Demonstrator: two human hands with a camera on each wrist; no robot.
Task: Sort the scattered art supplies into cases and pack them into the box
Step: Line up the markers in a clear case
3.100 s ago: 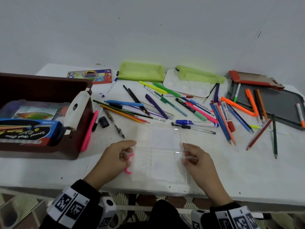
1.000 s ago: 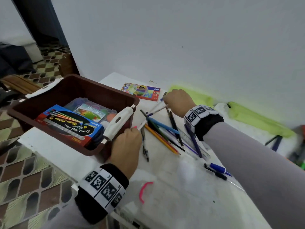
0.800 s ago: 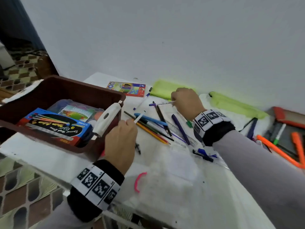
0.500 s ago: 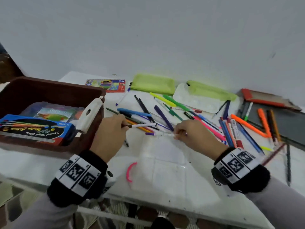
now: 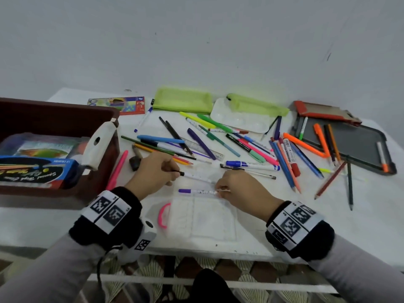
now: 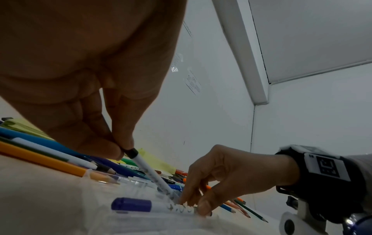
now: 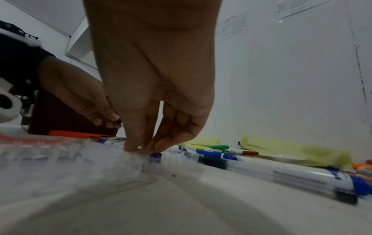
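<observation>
A clear plastic case [image 5: 203, 217] with a pink handle [image 5: 162, 215] lies flat at the table's front edge. My left hand [image 5: 157, 171] pinches the black-capped end of a white patterned pen [image 5: 196, 176] [image 6: 150, 172], which slants down toward the case. My right hand [image 5: 236, 186] pinches the tail end of a purple-capped white pen [image 5: 196, 191] [image 6: 153, 207] lying across the case's far edge. Both pens meet at my right fingertips [image 6: 203, 206]. Beyond them, loose pens, markers and pencils [image 5: 218, 145] are scattered over the table. The brown box [image 5: 65, 119] stands at the left.
The box holds a blue pencil pack [image 5: 37, 171] and a clear case. Two green pouches [image 5: 183, 101] and a white palette [image 5: 240, 119] lie by the wall. A grey tray [image 5: 349, 145] with markers sits at the right. A pink pen [image 5: 117, 171] lies beside the box.
Both hands reached into the pile, each took a white pen, and came back to the clear case. The purple-capped pen now lies on the case's far edge.
</observation>
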